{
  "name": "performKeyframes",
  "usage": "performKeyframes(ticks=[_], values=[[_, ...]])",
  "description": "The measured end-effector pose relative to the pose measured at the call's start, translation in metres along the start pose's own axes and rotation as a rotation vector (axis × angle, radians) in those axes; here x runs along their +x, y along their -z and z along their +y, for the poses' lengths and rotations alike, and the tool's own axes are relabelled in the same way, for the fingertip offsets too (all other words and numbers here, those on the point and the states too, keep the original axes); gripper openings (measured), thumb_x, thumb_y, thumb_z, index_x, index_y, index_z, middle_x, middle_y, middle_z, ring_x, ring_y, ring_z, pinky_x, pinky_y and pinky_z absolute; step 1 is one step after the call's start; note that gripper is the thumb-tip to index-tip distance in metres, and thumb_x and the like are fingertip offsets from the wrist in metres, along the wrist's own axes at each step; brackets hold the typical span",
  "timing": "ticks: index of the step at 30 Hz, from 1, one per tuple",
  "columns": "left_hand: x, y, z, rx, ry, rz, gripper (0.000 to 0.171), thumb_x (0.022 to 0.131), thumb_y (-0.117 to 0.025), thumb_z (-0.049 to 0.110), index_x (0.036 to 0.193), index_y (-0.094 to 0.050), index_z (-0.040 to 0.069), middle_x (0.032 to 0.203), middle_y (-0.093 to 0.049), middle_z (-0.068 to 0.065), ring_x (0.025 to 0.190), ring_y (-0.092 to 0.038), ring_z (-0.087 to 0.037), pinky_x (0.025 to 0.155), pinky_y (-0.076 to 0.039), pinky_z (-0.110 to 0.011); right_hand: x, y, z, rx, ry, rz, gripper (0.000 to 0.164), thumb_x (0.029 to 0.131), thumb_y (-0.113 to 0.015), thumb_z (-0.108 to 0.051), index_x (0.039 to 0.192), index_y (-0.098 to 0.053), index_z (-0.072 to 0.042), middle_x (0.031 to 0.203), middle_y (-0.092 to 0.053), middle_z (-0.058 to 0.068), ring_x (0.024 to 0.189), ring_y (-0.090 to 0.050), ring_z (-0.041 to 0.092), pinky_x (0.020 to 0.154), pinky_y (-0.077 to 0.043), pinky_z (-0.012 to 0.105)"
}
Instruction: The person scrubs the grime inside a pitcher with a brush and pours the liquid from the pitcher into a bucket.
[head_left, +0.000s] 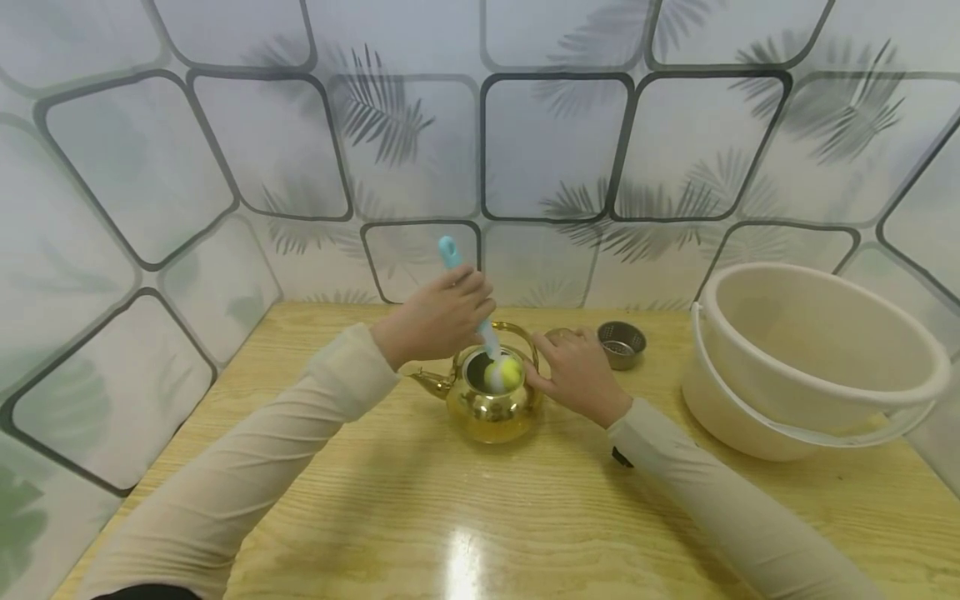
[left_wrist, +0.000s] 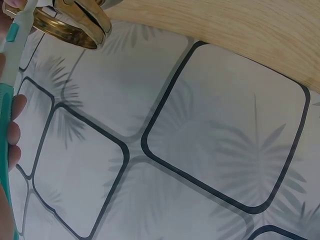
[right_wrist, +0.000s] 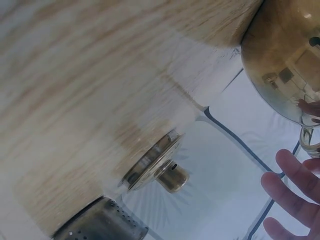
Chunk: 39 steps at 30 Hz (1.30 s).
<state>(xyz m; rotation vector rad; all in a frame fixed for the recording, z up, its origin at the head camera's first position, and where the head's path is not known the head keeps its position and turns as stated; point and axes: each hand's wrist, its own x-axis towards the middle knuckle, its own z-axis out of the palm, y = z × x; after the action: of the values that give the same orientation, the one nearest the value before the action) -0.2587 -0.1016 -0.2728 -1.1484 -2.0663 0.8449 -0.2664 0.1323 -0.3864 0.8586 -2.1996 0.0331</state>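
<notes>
My left hand (head_left: 442, 315) grips a long blue plastic brush (head_left: 488, 337) steeply, so its round yellow sponge head (head_left: 503, 374) sits in the mouth of the round gold metal kettle (head_left: 491, 418) between my hands on the pale wooden desk (head_left: 360, 517), while my right hand (head_left: 576, 367) pinches the kettle's handle, apparently to steady it.

a long cream sleeve (head_left: 255, 450) is worn on the left arm, creased in many folds across the lower left of the frame and ended in a thicker cuff (head_left: 352, 367). the lower right is crossed by a matching right sleeve (head_left: 720, 492), below which a small black piece (head_left: 622, 457) is seen. a black patch (head_left: 153, 592) is shown at bottom left.
</notes>
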Motion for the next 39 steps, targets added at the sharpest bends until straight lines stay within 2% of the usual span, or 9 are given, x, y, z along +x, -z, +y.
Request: performKeyframes(ticks=[6, 10, 18, 23, 39], values=[[-0.0003, 0.0006, -0.0007, -0.017, -0.010, 0.009, 0.060, 0.080, -0.055, 0.066, 0.107, -0.060, 0.012, 0.115, -0.063, -0.002, 0.110, -0.050, -0.021, 0.104, -0.031, -0.035, 0.0008, -0.0005, 0.0002, 0.002, 0.008, 0.012, 0.035, 0.083, -0.058, -0.037, 0.104, -0.063, -0.009, 0.061, -0.064, 0.003, 0.054, -0.059, 0.020, 0.058, -0.045, 0.038], [-0.0009, 0.0022, -0.0021, -0.008, -0.030, 0.007, 0.059, 0.080, -0.056, 0.065, 0.109, -0.060, 0.013, 0.116, -0.063, -0.002, 0.111, -0.050, -0.021, 0.105, -0.031, -0.034, 0.0011, -0.0012, 0.0008, 0.006, 0.008, 0.013, 0.035, 0.083, -0.058, -0.036, 0.105, -0.063, -0.009, 0.061, -0.065, 0.003, 0.054, -0.059, 0.020, 0.058, -0.045, 0.038], [-0.0021, 0.0053, -0.0058, -0.079, -0.043, -0.022, 0.056, 0.081, -0.056, 0.063, 0.107, -0.060, 0.013, 0.117, -0.063, -0.004, 0.113, -0.050, -0.021, 0.108, -0.030, -0.035, 0.0011, -0.0013, 0.0012, -0.003, 0.000, -0.006, 0.036, 0.084, -0.056, -0.036, 0.107, -0.063, -0.009, 0.063, -0.065, 0.003, 0.056, -0.060, 0.020, 0.061, -0.046, 0.039], [-0.0030, 0.0065, -0.0069, -0.092, -0.036, -0.023, 0.055, 0.080, -0.055, 0.063, 0.106, -0.062, 0.014, 0.117, -0.063, -0.003, 0.114, -0.050, -0.021, 0.109, -0.030, -0.035, 0.0012, -0.0016, 0.0014, -0.008, 0.003, -0.014, 0.037, 0.084, -0.056, -0.036, 0.108, -0.064, -0.009, 0.061, -0.065, 0.003, 0.054, -0.060, 0.019, 0.059, -0.047, 0.038], [-0.0016, 0.0020, -0.0066, 0.032, 0.018, 0.005, 0.061, 0.078, -0.057, 0.065, 0.109, -0.062, 0.012, 0.113, -0.065, -0.002, 0.107, -0.052, -0.021, 0.102, -0.032, -0.032, 0.0012, -0.0004, 0.0007, -0.006, -0.011, -0.019, 0.037, 0.084, -0.056, -0.037, 0.109, -0.064, -0.010, 0.065, -0.067, 0.003, 0.059, -0.062, 0.021, 0.064, -0.047, 0.041]])
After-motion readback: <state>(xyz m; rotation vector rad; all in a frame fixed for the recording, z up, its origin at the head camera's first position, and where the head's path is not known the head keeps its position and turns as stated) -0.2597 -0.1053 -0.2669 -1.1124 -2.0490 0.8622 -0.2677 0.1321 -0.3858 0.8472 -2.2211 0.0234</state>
